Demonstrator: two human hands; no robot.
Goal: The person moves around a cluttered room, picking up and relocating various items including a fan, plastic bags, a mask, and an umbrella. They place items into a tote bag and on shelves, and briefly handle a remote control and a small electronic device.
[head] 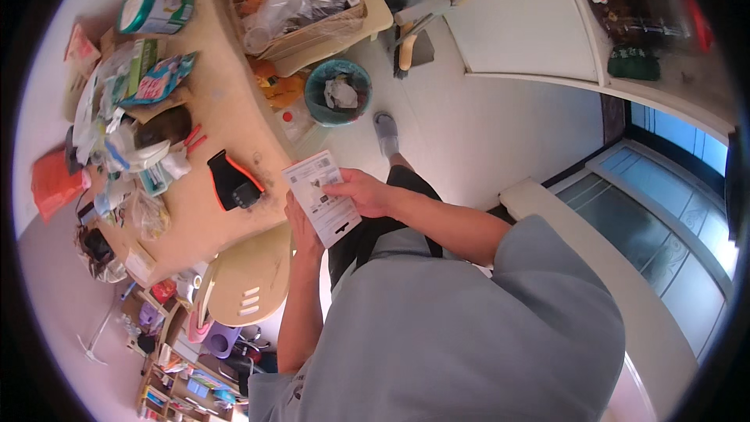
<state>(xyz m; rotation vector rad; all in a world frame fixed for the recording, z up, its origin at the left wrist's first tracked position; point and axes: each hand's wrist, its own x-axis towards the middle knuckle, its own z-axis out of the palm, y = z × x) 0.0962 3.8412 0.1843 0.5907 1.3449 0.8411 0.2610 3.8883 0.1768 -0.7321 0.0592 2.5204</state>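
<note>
A white printed card package [321, 202] is held between both hands, with a dark hang slot at its lower end and small pictures, codes and writing on its face. My left hand [302, 225] grips its left edge, mostly hidden behind it. My right hand [360, 190] grasps the right edge, thumb laid across the printed face. To the left of the package, a black band with orange edging [231, 180] and a small dark device on it lies on the wooden table [228, 108].
Red-handled pliers or scissors [195, 139], a blue and pink pouch [164, 79] and a green-lidded tub [155, 7] rest on the cluttered table. A teal waste bin [316, 108] stands on the floor beyond, near a basket of packaging [316, 32] and a hand brush [405, 55].
</note>
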